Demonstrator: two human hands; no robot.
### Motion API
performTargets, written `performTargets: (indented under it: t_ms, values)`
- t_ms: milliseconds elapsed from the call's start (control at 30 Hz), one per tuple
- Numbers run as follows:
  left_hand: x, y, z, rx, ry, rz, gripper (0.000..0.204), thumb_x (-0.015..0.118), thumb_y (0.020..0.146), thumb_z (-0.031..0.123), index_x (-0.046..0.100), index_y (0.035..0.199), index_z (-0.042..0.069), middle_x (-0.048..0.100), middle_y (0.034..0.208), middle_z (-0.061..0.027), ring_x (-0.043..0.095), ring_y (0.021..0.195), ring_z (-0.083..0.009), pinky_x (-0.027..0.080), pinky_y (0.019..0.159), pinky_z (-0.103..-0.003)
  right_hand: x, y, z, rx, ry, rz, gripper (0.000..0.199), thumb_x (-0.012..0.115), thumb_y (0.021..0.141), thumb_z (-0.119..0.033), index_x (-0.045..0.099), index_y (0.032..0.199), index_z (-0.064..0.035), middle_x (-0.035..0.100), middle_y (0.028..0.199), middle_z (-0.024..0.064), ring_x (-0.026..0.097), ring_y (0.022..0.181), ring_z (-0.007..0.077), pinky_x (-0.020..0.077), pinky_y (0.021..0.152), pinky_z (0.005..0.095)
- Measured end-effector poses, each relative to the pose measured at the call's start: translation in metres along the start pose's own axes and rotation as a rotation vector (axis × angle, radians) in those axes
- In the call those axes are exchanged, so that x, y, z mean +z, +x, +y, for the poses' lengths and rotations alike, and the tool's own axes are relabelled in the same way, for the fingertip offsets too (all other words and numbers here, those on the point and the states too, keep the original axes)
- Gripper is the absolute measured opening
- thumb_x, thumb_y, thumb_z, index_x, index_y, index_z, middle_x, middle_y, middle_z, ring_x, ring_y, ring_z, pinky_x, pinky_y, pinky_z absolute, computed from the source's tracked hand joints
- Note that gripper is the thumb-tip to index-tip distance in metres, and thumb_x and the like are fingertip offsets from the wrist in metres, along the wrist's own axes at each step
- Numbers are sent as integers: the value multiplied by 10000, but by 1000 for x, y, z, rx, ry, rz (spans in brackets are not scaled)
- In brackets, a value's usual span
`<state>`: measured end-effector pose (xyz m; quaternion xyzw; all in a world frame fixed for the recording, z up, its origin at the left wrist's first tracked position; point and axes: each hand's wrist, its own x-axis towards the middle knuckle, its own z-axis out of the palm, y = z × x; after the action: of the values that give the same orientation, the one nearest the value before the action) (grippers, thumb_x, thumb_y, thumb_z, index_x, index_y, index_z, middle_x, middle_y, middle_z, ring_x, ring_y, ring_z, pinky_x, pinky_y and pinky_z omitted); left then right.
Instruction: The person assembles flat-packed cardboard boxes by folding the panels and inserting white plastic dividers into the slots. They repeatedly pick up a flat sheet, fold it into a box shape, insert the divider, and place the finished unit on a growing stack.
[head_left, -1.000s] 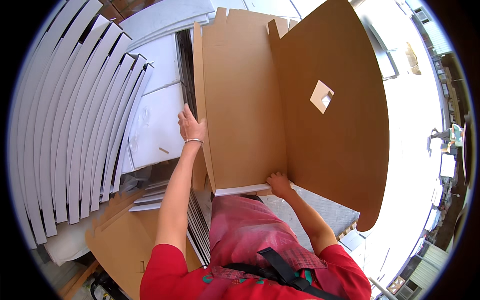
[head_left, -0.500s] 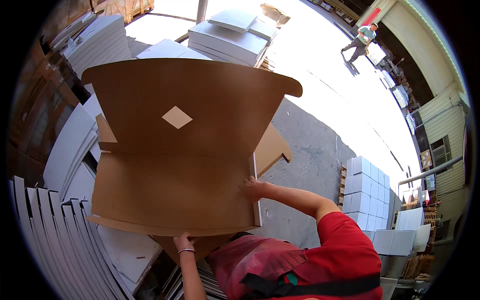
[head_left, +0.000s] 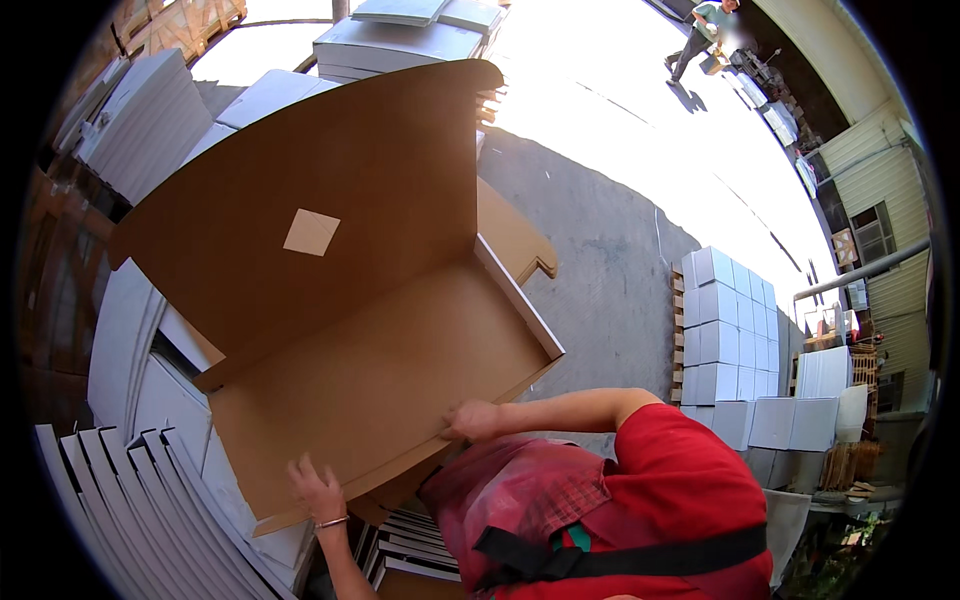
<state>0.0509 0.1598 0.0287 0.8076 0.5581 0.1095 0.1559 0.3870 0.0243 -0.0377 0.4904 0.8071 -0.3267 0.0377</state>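
Note:
A large brown cardboard box (head_left: pixel 400 345) lies partly folded in front of me, its big lid panel (head_left: pixel 390 170) standing up at the far side. A pale diamond-shaped patch (head_left: pixel 312 232) marks that panel. The right side wall (head_left: pixel 518 295) is upright and shows a white edge. Fingers spread, my left hand (head_left: pixel 318 490) rests over the near left part of the box floor. My right hand (head_left: pixel 472 420) is curled at the middle of the near edge, closed on the cardboard there; its fingertips are slightly blurred.
White flat boxes stand in a row (head_left: pixel 150 500) at the lower left. Further white stacks (head_left: pixel 150 120) rise at the far left and behind the lid. A pallet of white cartons (head_left: pixel 725 330) stands on the right. A person (head_left: pixel 700 40) is far off at the upper right.
The box has turned, its right end now farther away and its left end nearer. My right hand went from the right wall to the near edge; my left hand opened and moved onto the cardboard.

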Motion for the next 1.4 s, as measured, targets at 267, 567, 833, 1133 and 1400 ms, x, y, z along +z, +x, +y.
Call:
performTargets:
  t_ms: [267, 567, 833, 1133, 1400]
  values:
    - [2, 4, -190, -429, 554, -591, 629, 688, 802, 191, 463, 1388, 154, 452, 1340, -197, 453, 1229, -415, 388, 993, -589, 3, -23, -10, 31, -44, 45, 308, 552, 834, -199, 690, 1108, -173, 613, 1021, 121, 610, 965, 307, 490, 802, 435]
    - [66, -137, -172, -576, 163, -373, 712, 714, 753, 127, 437, 1410, 153, 443, 1264, -205, 531, 1118, -435, 479, 953, -497, -24, -31, 6, 59, -310, 9, 378, 559, 808, -101, 693, 1155, -170, 588, 960, 92, 567, 938, 263, 451, 790, 397]
    - [95, -160, -46, -478, -484, -582, 519, 728, 750, 244, 608, 1233, 97, 537, 1138, -191, 587, 1059, -388, 488, 925, -444, -134, 15, 124, 303, -667, 402, 534, 607, 746, 15, 655, 1211, -243, 570, 1177, 95, 488, 1186, 312, 334, 979, 526]
    - [54, -4, -115, -347, -10, 387, 503, 731, 771, 238, 592, 1220, 61, 555, 1162, -187, 532, 1126, -370, 424, 985, -466, -18, 53, -13, -57, -438, -86, 665, 674, 827, -188, 440, 1437, -315, 403, 1441, 157, 293, 1396, 417, 215, 1055, 707]
    - [66, 99, -185, -737, -305, -90, 653, 692, 805, 475, 587, 1282, 41, 585, 1312, -197, 559, 1217, -324, 454, 1001, -404, 32, 76, -11, 153, -353, 109, 489, 750, 773, -355, 613, 1240, -318, 427, 1404, 116, 292, 1386, 406, 235, 1019, 731]
